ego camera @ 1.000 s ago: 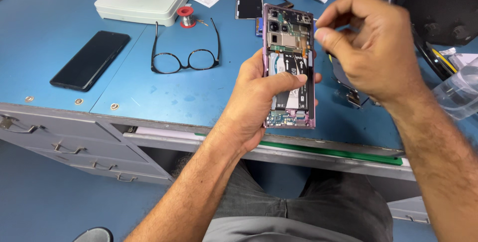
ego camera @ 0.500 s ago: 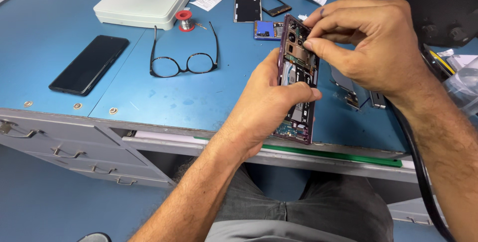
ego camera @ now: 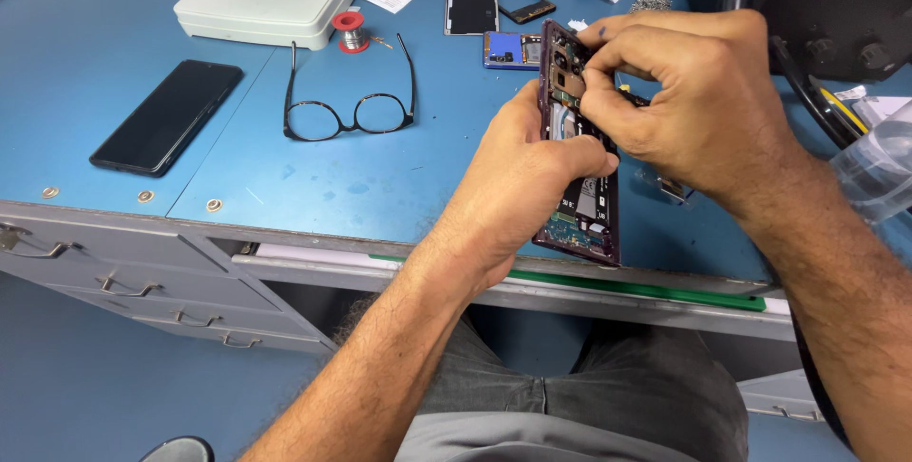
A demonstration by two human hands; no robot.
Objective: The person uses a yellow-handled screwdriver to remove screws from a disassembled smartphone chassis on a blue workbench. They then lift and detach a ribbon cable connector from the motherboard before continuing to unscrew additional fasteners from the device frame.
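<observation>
Left hand (ego camera: 532, 187) grips the opened purple phone (ego camera: 581, 187) above the desk's (ego camera: 399, 177) near edge; right hand (ego camera: 693, 101) fingers (ego camera: 608, 111) pinch at its top.

Phone repair workshop: blue workbench (ego camera: 380, 187), dismantled phones (ego camera: 472, 1)

Eyeglasses (ego camera: 353, 111) lie on the table (ego camera: 399, 187), right of the dark phone (ego camera: 167, 116); solder spool (ego camera: 349, 30) farther back.
</observation>
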